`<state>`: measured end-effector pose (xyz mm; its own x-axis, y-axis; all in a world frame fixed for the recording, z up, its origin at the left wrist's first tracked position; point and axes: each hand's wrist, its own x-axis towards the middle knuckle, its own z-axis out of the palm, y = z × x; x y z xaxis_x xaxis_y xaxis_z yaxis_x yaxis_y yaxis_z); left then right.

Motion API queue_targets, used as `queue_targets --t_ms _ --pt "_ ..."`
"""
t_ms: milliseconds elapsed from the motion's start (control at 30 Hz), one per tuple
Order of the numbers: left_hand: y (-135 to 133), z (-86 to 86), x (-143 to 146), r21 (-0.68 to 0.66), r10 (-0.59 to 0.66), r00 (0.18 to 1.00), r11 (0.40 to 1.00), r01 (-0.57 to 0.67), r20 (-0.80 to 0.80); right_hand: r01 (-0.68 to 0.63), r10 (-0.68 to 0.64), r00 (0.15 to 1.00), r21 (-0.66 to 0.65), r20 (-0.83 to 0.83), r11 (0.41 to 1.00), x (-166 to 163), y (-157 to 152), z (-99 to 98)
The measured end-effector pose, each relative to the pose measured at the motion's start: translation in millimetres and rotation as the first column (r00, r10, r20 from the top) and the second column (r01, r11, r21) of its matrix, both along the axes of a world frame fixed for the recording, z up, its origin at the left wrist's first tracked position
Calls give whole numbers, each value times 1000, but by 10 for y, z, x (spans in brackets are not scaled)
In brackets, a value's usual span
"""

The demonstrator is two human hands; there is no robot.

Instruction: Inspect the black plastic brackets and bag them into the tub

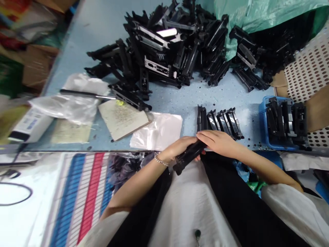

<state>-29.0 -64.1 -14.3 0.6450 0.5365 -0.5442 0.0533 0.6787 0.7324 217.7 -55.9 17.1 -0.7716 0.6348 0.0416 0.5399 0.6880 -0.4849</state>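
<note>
A long black plastic part (189, 157) is held at the table's front edge, tilted with its lower end toward my body. My left hand (181, 146) is closed around its left side. From above, my right hand (214, 140) grips the upper end, its fingers wrapped over the part. Just beyond my right hand, several similar black plastic parts (223, 121) lie side by side in a short row. Both palms and the part's underside are hidden.
A big heap of black parts (164, 48) covers the table's back, beside a green plastic bag (246, 17). A blue basket (264, 127) holding parts stands right. At left are a flat board (123, 118), clear plastic bags (161, 130) and a black-handled tool (79, 93).
</note>
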Motion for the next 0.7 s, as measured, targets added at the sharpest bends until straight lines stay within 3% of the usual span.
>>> queue_targets --t_ms 67,100,133,200,233,300,367,433,500,600,700 --pt "-135 -43 -95 177 144 984 976 -124 -106 30 -34 999 -127 -25 991 -47 -60 -52" --pt "-178 -102 -153 339 295 933 916 -215 -205 92 -104 994 -215 -44 972 -49 -71 -94" --pt "-207 -178 -214 523 459 836 812 -258 -301 161 -195 978 -326 -76 932 -52 -71 -144" --pt "-220 -352 -335 783 694 583 604 -150 -423 234 -410 896 -601 -173 764 -100 -56 -257" --pt "-208 -433 -390 831 737 499 553 -57 -456 215 -520 825 -729 -220 650 -157 -47 -316" --pt "-158 -555 -492 838 726 484 546 27 -488 93 -696 664 -894 -273 439 -330 -31 -420" --pt "-94 -612 -588 803 691 554 592 -67 -464 -42 -785 548 -946 -290 320 -532 -12 -486" --pt "-38 -623 -678 728 692 592 641 -243 -412 -130 -821 489 -955 -294 265 -709 20 -503" --pt "-2 -617 -746 663 713 598 651 -369 -367 -187 -837 458 -952 -301 240 -846 66 -483" --pt "12 -604 -783 668 731 608 622 -409 -309 -259 -850 421 -940 -316 222 -1036 154 -461" --pt "-33 -563 -767 630 713 628 650 -425 -312 -331 -861 402 -926 -310 179 -1269 253 -539"
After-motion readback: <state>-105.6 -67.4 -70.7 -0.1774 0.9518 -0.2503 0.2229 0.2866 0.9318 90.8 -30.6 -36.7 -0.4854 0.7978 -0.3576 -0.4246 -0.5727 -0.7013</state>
